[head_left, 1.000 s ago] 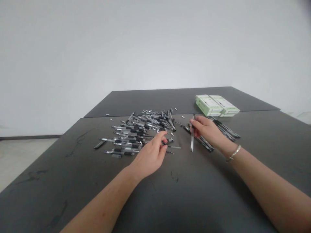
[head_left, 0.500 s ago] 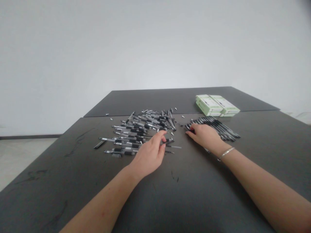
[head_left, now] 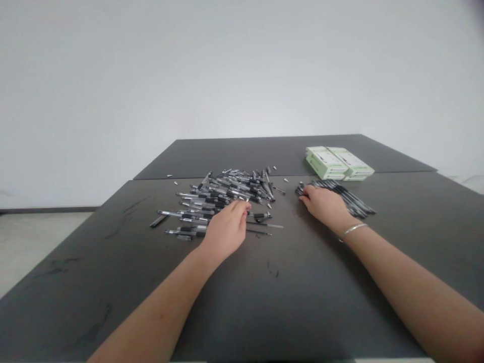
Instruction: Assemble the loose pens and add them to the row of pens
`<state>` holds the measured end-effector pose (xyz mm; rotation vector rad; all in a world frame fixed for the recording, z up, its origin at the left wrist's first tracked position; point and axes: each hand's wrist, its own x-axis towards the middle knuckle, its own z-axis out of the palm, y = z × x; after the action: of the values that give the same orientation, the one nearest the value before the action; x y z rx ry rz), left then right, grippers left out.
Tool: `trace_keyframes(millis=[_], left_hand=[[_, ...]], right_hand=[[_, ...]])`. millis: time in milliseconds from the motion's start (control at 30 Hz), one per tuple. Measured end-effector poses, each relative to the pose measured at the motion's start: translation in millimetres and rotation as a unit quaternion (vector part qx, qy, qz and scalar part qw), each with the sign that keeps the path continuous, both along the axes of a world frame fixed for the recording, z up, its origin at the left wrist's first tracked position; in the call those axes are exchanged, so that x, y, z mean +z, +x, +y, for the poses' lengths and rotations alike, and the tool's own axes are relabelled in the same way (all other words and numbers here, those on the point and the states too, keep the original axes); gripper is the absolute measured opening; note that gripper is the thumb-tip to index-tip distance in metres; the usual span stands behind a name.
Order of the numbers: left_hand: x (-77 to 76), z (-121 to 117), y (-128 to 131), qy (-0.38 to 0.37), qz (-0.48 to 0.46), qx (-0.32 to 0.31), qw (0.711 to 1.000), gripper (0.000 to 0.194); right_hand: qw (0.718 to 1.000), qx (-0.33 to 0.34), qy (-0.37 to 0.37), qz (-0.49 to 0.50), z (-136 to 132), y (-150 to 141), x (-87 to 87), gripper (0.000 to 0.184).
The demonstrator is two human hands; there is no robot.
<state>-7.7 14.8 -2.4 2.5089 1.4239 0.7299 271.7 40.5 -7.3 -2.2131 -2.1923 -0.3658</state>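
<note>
My left hand (head_left: 226, 228) is closed over the right side of a loose spread of pen parts, its fingertips pinched together. Whatever it may hold is too small to make out. Under and beside it lie clear pen barrels with black grips (head_left: 204, 199), and thin ink refills (head_left: 264, 225) stick out to its right. My right hand (head_left: 324, 202), with a silver bangle (head_left: 353, 231) at the wrist, curls its fingers over the left ends of a row of black pens (head_left: 353, 199) lying side by side. Its fingertips are partly hidden.
Green and white boxes (head_left: 338, 164) stand stacked behind the row of pens. Small silver pen tips (head_left: 286, 180) lie scattered around the pile. A black pen cap (head_left: 159, 221) lies at its left. A seam crosses the dark table (head_left: 295, 302) behind the parts.
My left hand has drawn slightly left, and its fingers have come together. My right hand has shifted a little right against the row; the pen end that showed below it is no longer visible.
</note>
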Motion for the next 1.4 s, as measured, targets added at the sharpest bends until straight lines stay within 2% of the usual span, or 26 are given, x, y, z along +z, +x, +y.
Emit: trace_keyframes(millis=[267, 500, 600, 733, 833, 1000, 1233, 1400], left_hand=[[-0.6, 5, -6, 0.004, 0.07, -0.058, 0.996, 0.017], [-3.9, 8, -7, 0.005, 0.076, -0.053, 0.996, 0.019], [-5.1, 9, -7, 0.013, 0.062, -0.04, 0.997, 0.021], [-5.6, 10, -8, 0.016, 0.049, -0.026, 0.998, 0.021], [-5.0, 10, -8, 0.021, 0.048, -0.015, 0.999, 0.022], [-5.7, 11, -8, 0.014, 0.062, -0.007, 0.998, 0.023], [-8.9, 12, -10, 0.004, 0.06, 0.011, 0.998, 0.025], [-5.8, 10, -10, -0.006, 0.065, 0.011, 0.998, 0.023]], right_hand=[[1.0, 0.011, 0.012, -0.019, 0, 2, -1.8, 0.023], [0.999, 0.021, 0.041, 0.013, -5, -4, 4.7, 0.024], [0.985, 0.104, 0.06, 0.124, -14, -22, 9.5, 0.023], [0.929, 0.284, 0.039, 0.234, -24, -48, 5.5, 0.022], [0.906, 0.335, 0.023, 0.258, -24, -59, -3.1, 0.024], [0.91, 0.326, -0.009, 0.258, -20, -68, -11.3, 0.023], [0.919, 0.272, -0.035, 0.284, -21, -68, -8.5, 0.007], [0.906, 0.257, -0.041, 0.333, -26, -62, -4.7, 0.003]])
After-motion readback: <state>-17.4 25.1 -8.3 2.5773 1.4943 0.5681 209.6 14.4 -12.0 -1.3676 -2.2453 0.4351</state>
